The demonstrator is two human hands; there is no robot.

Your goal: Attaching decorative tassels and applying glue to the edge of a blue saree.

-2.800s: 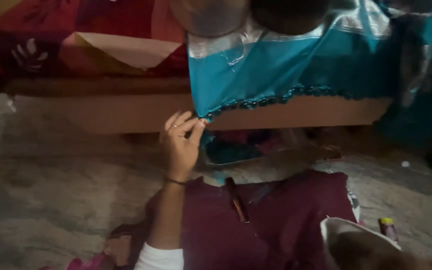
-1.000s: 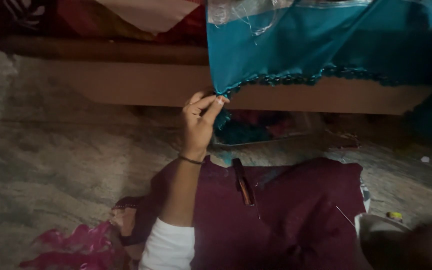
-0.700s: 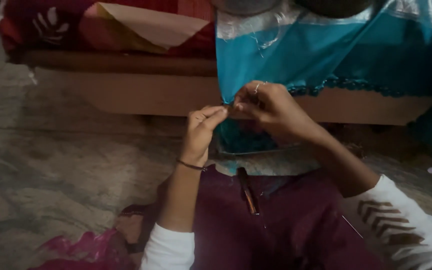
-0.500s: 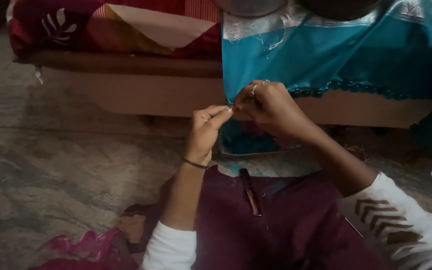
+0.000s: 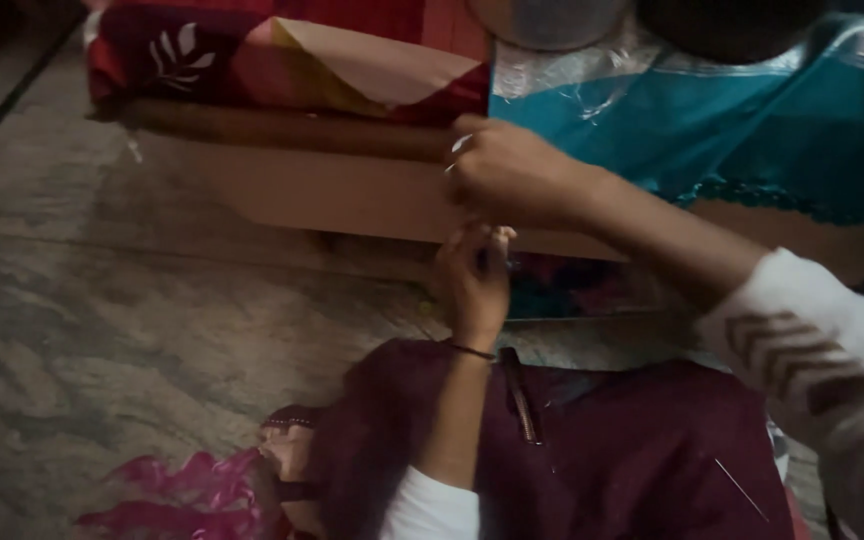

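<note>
Both hands are up at the hanging edge of the teal cloth [image 5: 752, 130], the one with the dark beaded trim. The right hand [image 5: 512, 175] has its grip closed tight, fingers curled together and pinching at the cloth's corner, ring showing on one finger. Just under that grip the left hand [image 5: 477, 280] points its fingers up, tips drawn together and touching the underside of the right hand; it's too dim to tell whether anything thin sits between them. The cloth drapes off a low wooden bed frame [image 5: 332, 190] right behind the grip, with a red patterned bedspread [image 5: 252, 60] off to the left of it. Below the grip is a maroon garment [image 5: 632, 450] across the lap, and a mottled stone floor [image 5: 102, 330] stretches left. The left forearm rises straight up, thin bangle at the wrist; the right arm comes in from the right in a white sleeve.
</note>
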